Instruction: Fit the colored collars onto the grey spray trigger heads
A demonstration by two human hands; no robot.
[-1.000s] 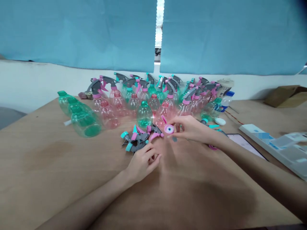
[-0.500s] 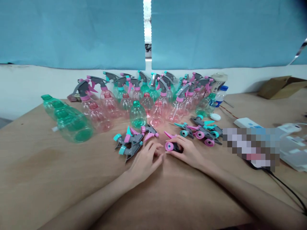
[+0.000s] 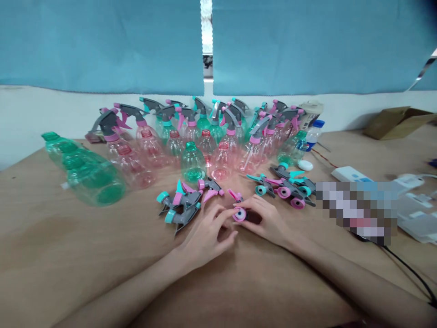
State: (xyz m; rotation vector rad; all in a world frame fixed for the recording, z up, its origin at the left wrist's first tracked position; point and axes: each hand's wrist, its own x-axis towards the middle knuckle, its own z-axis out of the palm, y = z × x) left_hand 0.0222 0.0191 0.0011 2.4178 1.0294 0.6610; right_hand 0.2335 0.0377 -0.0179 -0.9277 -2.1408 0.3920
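Sprayer head (image 3: 239, 211) sits in the right hand (image 3: 268, 219), pinched between thumb and fingers, its pink collar (image 3: 240, 215) turned open-end toward the wearer. The left hand (image 3: 208, 234) is half curled, thumb and forefinger apart, the forefinger's tip at the collar's rim; whether it presses there I cannot tell. One cluster of loose heads (image 3: 184, 205) lies beyond the left hand, another group (image 3: 290, 187) just beyond the right, and an open-necked pink bottle (image 3: 221, 165) stands past both. The step in hand looks like work at the collar; the next move, I judge, calls for a firm right grip and a light left fingertip
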